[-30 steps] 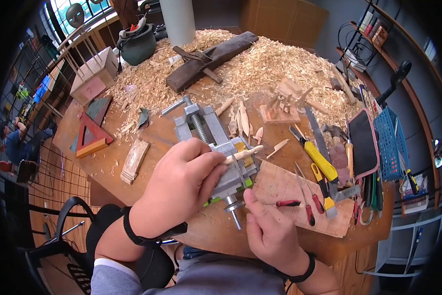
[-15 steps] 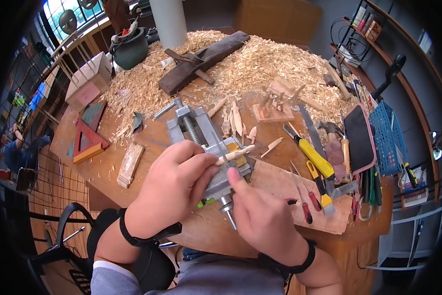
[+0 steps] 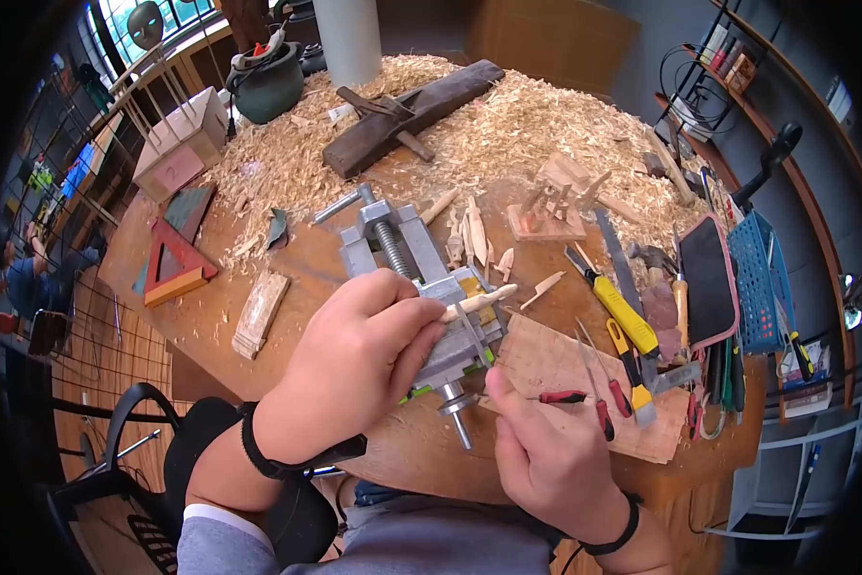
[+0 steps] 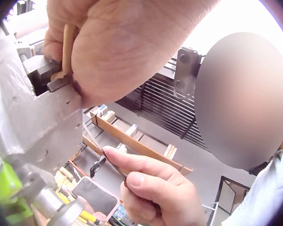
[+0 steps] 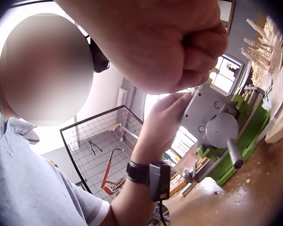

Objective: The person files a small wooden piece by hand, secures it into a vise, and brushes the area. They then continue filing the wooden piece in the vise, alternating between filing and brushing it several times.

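Observation:
On the workbench stands a grey metal vise (image 3: 392,244) on a green base, with a small pale carved wooden piece (image 3: 479,300) sitting at its near jaw. My left hand (image 3: 392,331) curls over that jaw and grips the wooden piece (image 4: 67,44). My right hand (image 3: 512,402) sits just right of the vise handle (image 3: 458,422) and pinches a thin metal tool (image 3: 474,340) that reaches up to the wooden piece. In the left wrist view, the right hand (image 4: 155,188) holds the thin dark shaft between thumb and forefinger. The right wrist view looks past the right hand (image 5: 165,42) to the vise (image 5: 212,110).
A wooden board (image 3: 565,369) with red-handled tools (image 3: 560,396) lies right of the vise, beside yellow-handled tools (image 3: 622,311) and a blue basket (image 3: 761,278). Wood shavings (image 3: 507,125) and a wooden plane (image 3: 412,115) cover the back. A triangular wooden piece (image 3: 177,264) lies at left.
My right hand pushed forward along the vise with the thin tool half a second ago, and has now drawn back toward me. The left hand kept its grip on the wooden piece.

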`<state>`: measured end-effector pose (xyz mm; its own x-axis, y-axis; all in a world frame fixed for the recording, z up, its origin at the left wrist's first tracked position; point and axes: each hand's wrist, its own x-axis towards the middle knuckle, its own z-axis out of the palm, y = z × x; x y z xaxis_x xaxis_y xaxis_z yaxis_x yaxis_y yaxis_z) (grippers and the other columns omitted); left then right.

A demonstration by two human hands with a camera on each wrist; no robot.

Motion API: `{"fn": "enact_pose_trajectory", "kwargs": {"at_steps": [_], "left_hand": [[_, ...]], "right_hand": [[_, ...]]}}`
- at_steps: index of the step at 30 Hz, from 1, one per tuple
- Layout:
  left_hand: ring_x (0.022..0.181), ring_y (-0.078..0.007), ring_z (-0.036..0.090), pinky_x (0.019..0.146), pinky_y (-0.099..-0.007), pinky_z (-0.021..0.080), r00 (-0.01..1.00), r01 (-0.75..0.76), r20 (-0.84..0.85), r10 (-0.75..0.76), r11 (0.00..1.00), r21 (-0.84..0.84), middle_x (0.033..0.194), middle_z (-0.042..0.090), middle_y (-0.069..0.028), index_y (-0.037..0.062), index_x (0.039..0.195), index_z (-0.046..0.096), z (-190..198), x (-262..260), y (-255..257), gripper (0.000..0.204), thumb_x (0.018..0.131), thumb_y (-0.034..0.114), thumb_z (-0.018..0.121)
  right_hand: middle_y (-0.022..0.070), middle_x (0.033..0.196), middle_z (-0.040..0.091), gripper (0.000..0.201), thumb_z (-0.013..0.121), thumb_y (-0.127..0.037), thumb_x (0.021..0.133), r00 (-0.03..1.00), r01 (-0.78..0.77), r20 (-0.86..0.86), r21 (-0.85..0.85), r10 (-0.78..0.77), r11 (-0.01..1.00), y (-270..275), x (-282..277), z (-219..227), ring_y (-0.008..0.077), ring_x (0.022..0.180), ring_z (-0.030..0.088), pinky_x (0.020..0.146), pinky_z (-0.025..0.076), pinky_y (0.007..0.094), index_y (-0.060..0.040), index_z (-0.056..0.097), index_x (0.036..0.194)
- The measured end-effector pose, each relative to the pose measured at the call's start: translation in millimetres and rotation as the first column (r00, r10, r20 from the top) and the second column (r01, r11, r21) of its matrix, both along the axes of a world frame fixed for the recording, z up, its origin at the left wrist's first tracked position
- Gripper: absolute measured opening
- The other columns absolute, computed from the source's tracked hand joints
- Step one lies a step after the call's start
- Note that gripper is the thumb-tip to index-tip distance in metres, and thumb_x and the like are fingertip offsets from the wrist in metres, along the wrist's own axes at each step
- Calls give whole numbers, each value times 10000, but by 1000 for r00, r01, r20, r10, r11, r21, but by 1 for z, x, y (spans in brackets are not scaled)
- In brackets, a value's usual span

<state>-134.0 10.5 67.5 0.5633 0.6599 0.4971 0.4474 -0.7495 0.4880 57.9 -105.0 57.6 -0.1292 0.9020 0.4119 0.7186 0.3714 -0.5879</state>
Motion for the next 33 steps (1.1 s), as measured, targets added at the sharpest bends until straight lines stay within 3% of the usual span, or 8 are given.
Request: {"fn": "enact_pose_trajectory", "kwargs": {"at_steps": [5,7,10,13,17,26,29,33], "left_hand": [[804,-303,641,710,-375,517,999,-32,-21,32,999,5,885,635,-135,5,976,704,2,4,-3,161,820,-4,744],[803,-304,640,709,-375,517,999,-50,-17,50,999,-4,882,633,-134,5,976,703,1,3,-3,163,818,-4,744],[796,-305,640,706,-376,517,999,-30,-13,30,1000,-1,877,632,-135,4,968,705,1,1,-4,155,819,-4,744],[792,-301,640,700,-376,515,1000,-15,-8,15,1000,15,871,632,-134,3,962,708,1,4,-2,145,822,1,747],[781,-308,625,684,-388,509,999,-28,41,28,1000,-2,858,619,-131,10,948,698,-1,1,-1,130,829,28,748],[785,-298,635,684,-371,511,999,-25,35,25,1000,-9,867,633,-135,2,962,710,-1,1,-2,155,814,4,758],[783,-298,632,681,-373,510,999,-35,34,35,999,1,866,629,-134,5,964,711,-2,1,-2,158,813,5,758],[780,-300,627,680,-374,509,999,-46,28,46,999,16,864,622,-133,8,965,712,-3,2,-3,158,814,8,758]], "right_hand": [[127,672,613,468,654,57,823,997,-22,70,-86,28,996,13,3,18,282,544,615,505,465,386,24,633,1289],[71,642,585,487,645,-62,849,980,-29,193,-133,55,991,4,9,26,244,541,603,504,481,381,26,608,1326],[78,633,589,453,645,-59,848,970,-44,232,-135,75,990,3,11,34,257,536,606,503,480,401,9,635,1296],[172,671,616,379,637,25,865,987,-17,153,-155,41,988,32,1,40,322,581,630,546,487,398,24,656,1244],[220,788,667,376,626,7,890,999,-14,30,-129,18,992,31,8,59,347,682,670,612,514,403,20,647,1265],[138,709,651,447,651,-56,859,977,-49,192,-210,90,976,3,14,47,290,568,638,504,485,403,38,611,1295],[211,769,656,401,633,22,849,982,-12,176,-337,76,942,5,8,61,346,705,691,608,521,399,19,650,1250],[186,734,645,398,630,25,846,989,-48,125,-233,79,971,25,6,52,337,668,681,600,523,399,11,658,1243]]}}
